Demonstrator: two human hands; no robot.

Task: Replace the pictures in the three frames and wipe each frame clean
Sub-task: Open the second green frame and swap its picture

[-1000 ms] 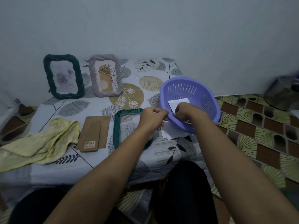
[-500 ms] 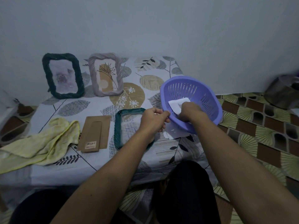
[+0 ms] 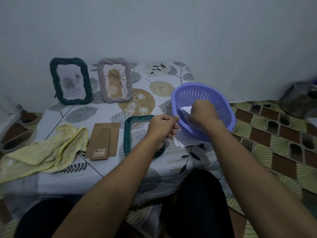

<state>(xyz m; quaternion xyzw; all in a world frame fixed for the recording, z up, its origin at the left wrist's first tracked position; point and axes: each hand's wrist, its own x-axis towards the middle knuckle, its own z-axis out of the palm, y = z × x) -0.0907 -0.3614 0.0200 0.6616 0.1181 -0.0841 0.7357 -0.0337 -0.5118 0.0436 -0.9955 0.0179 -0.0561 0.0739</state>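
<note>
A dark green frame (image 3: 71, 80) and a pale lilac frame (image 3: 115, 79) stand against the wall, each with a picture inside. A third green frame (image 3: 127, 134) lies flat on the leaf-patterned table, its brown backing board (image 3: 103, 140) beside it. My left hand (image 3: 160, 128) grips the near rim of a tilted purple basket (image 3: 204, 103). My right hand (image 3: 202, 114) reaches into the basket and pinches white paper pictures (image 3: 186, 109). More white paper (image 3: 186, 142) lies under the basket. A yellow cloth (image 3: 44, 152) sits at the left.
A metal pot (image 3: 299, 98) stands on the patterned floor at the far right. The table's front edge runs just above my knees. A dark object (image 3: 18, 133) sits beyond the table's left edge.
My right hand has pushed deeper into the basket, over the white paper. My left hand stays on the basket rim.
</note>
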